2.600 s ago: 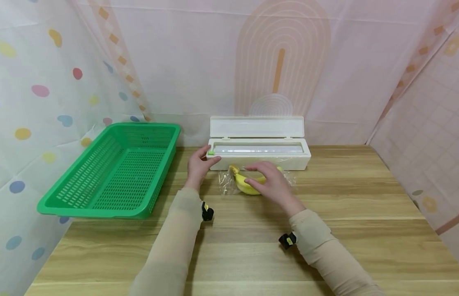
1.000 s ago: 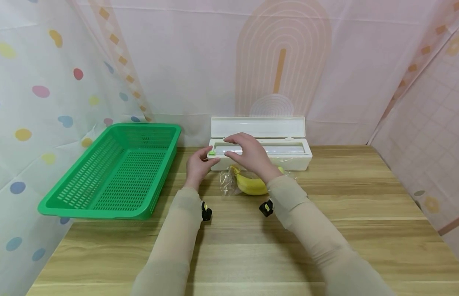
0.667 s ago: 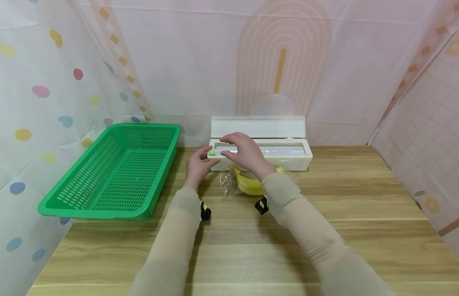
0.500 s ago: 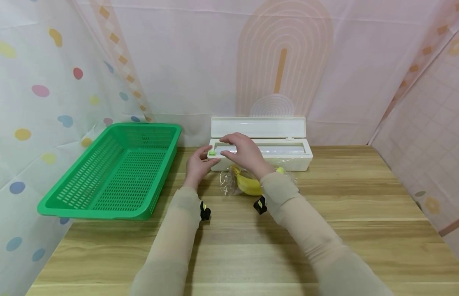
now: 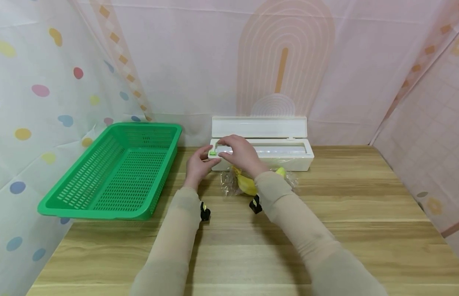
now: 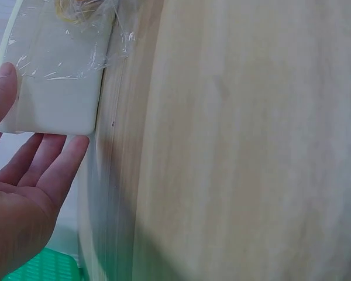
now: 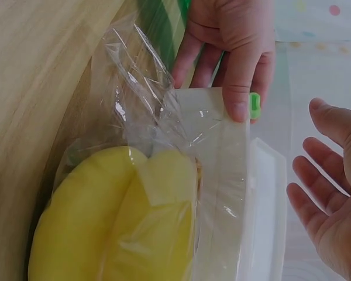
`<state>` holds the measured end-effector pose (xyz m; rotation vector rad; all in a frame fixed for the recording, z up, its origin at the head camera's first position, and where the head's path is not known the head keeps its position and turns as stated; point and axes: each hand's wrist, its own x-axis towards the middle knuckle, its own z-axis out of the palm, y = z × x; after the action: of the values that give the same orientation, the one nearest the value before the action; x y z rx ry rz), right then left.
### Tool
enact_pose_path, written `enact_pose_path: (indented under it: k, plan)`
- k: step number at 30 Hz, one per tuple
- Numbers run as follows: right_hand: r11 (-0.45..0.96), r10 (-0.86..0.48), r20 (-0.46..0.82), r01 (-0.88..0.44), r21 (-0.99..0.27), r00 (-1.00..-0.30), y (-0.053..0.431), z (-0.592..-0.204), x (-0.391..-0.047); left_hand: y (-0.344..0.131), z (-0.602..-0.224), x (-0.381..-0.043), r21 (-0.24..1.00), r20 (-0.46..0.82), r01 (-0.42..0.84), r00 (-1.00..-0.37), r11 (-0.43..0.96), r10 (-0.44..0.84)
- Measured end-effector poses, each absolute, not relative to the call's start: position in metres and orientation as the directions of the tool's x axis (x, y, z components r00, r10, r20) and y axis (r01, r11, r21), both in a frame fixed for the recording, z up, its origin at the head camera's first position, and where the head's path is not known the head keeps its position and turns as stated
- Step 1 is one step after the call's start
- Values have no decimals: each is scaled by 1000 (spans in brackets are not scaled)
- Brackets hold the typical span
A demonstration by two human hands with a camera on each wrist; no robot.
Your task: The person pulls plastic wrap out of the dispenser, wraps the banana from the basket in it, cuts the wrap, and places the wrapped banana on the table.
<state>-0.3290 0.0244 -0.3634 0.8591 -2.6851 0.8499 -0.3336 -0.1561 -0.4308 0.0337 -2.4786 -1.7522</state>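
A white cling film dispenser (image 5: 288, 164) lies at the back of the table with its lid raised. My left hand (image 5: 197, 167) holds its left end, thumb on the front edge beside the green slide cutter (image 7: 255, 105) and fingers against the end face. In front, yellow bananas (image 7: 117, 216) lie under clear film (image 7: 131, 88) that reaches up to the dispenser. My right hand (image 5: 241, 153) hovers just over the dispenser near the cutter, thumb and fingers apart with nothing between them; its forearm hides part of the bananas in the head view.
A green plastic basket (image 5: 96, 213) stands on the left of the wooden table (image 5: 362, 230). Patterned cloth (image 5: 185, 61) hangs behind and along both sides. Small black cameras (image 5: 256, 204) are strapped to the wrists.
My right hand has moved left from above the bananas to above the dispenser, edging closer to the green cutter. The left hand has stayed at the dispenser's left end.
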Motion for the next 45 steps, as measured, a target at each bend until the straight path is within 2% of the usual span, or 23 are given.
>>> enact_pose_path:
  k: [22,38,45]
  plan:
    - [747,-535,320,-615,-254,-782,-4,-372,-335,-160,-431,-332,931,70,36,-994,362,-80]
    - [772,-542,325,-612,-172,-775,-14,-383,-342,-159,-431,-332,922,71,29,-993,387,-95]
    - [770,-581,320,-632,-82,-749,-17,-386,-344,-159,-432,-333,918,76,27,-991,397,-108]
